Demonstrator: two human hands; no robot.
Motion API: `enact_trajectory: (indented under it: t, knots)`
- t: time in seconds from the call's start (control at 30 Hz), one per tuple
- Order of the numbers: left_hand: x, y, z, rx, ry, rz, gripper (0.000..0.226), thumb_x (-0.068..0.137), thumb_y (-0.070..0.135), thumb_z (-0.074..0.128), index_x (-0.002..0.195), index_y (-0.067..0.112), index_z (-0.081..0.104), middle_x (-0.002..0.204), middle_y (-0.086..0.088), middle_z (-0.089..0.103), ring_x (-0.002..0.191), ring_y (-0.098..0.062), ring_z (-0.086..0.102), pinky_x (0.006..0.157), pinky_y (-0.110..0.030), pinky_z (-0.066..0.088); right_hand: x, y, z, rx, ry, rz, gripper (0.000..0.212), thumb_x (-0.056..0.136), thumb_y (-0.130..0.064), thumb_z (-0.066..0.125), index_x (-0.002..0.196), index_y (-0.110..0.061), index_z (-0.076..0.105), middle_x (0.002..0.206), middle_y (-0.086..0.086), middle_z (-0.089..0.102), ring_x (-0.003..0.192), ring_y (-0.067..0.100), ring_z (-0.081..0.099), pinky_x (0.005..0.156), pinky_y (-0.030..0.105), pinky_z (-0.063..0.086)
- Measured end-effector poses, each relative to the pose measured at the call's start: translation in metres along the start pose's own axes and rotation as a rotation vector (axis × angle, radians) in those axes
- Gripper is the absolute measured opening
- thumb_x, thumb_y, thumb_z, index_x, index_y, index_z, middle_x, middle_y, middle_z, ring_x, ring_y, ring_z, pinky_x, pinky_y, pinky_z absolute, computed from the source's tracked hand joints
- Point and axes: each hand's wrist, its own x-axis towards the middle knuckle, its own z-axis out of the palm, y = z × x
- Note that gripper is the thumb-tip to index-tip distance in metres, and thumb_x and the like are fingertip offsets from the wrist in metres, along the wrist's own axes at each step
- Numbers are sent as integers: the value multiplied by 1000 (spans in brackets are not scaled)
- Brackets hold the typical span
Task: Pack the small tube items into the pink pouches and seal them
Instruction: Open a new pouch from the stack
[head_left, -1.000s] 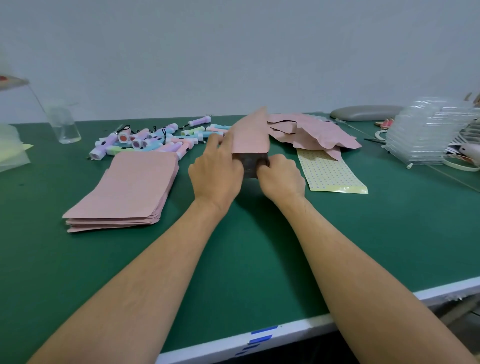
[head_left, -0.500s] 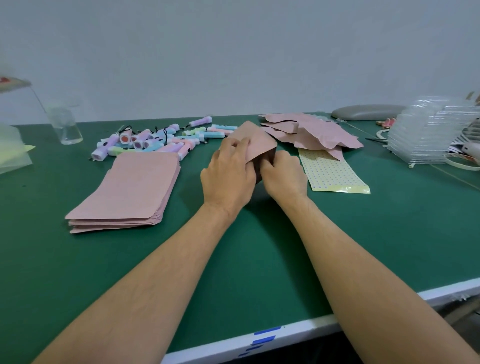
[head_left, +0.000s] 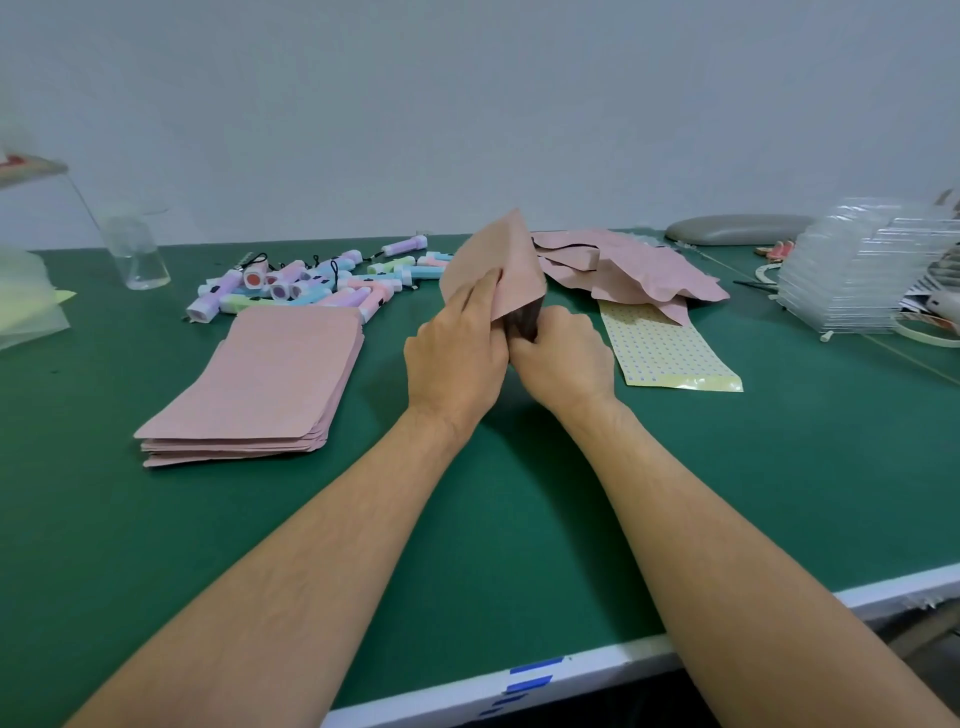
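Head view: left hand (head_left: 457, 353) and right hand (head_left: 563, 358), fingers curled, grip a pink pouch (head_left: 498, 260) raised at centre; packed-looking pouches (head_left: 639, 270) lie behind, many loose tubes (head_left: 311, 286) and stacked flat pouches (head_left: 260, 379) are left.

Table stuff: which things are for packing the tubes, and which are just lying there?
For the job: held pouch, gripped by left hand and right hand; tubes; pouch stack; crumpled pouch pile; sticker sheet, probably for sealing.
Lying about: clear cup; clear tray stack; grey pad.
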Motion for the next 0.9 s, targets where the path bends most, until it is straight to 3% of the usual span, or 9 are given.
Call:
enact_trajectory:
  t: [0.07, 0.13, 0.27, 0.37, 0.47, 0.53, 0.7, 0.9]
  knots:
    - [2, -1, -1, -5, 2, -23, 50, 95, 19, 55, 144, 30, 56, 109, -2, 74, 88, -37, 67, 73, -46, 56, 1, 0, 2, -126, -12, -50, 30, 94, -36, 47, 67, -22, 47, 65, -3, 45, 63, 30, 48, 56, 34, 31]
    - [4, -5, -1, -69, 26, -77, 39, 94, 26, 60, 133, 33, 63, 95, 1, 75, 86, -34, 68, 73, -45, 56, 0, -2, 4, -189, -11, -116, 31, 96, -33, 44, 67, -22, 45, 64, -3, 41, 66, 34, 47, 53, 34, 26]
    - [7, -16, 2, -104, 23, -147, 34, 94, 30, 60, 127, 37, 69, 96, 1, 78, 88, -32, 70, 75, -46, 59, -1, -7, 6, -256, -10, -184, 31, 98, -38, 45, 73, -20, 51, 63, -3, 37, 66, 34, 48, 56, 35, 29]
    - [9, -24, 6, -142, 51, -165, 32, 91, 19, 61, 116, 34, 74, 97, 5, 78, 88, -27, 69, 73, -44, 59, 0, -7, -1, -341, 28, -183, 31, 94, -34, 53, 67, -21, 43, 61, -2, 35, 55, 28, 38, 50, 30, 18]
    - [14, -30, 3, -317, 168, -334, 55, 88, 1, 61, 131, 33, 71, 120, 12, 75, 109, -15, 68, 86, -30, 55, -1, -7, -8, -473, 49, -199, 33, 85, -20, 57, 60, -18, 36, 57, -1, 38, 47, 22, 32, 50, 27, 16]
    - [13, -30, 1, -396, 202, -400, 57, 89, -1, 61, 136, 30, 69, 126, 12, 73, 114, -12, 66, 87, -27, 51, -3, -9, -9, -476, 45, -187, 33, 84, -18, 57, 59, -18, 36, 57, -1, 39, 47, 21, 32, 50, 27, 16]
    - [5, -23, 1, -431, 27, -362, 39, 90, 25, 60, 127, 34, 68, 116, 15, 75, 107, -19, 70, 86, -38, 58, -1, -4, -8, -360, 65, -115, 35, 87, -23, 57, 60, -20, 35, 59, -1, 40, 49, 20, 34, 50, 28, 18]
    - [5, -16, 1, -297, -132, -322, 65, 82, 41, 64, 146, 35, 54, 116, 12, 75, 108, -22, 69, 91, -42, 56, 3, 5, -9, -327, 83, -71, 32, 91, -31, 53, 63, -22, 38, 61, -2, 40, 61, 32, 50, 51, 29, 21]
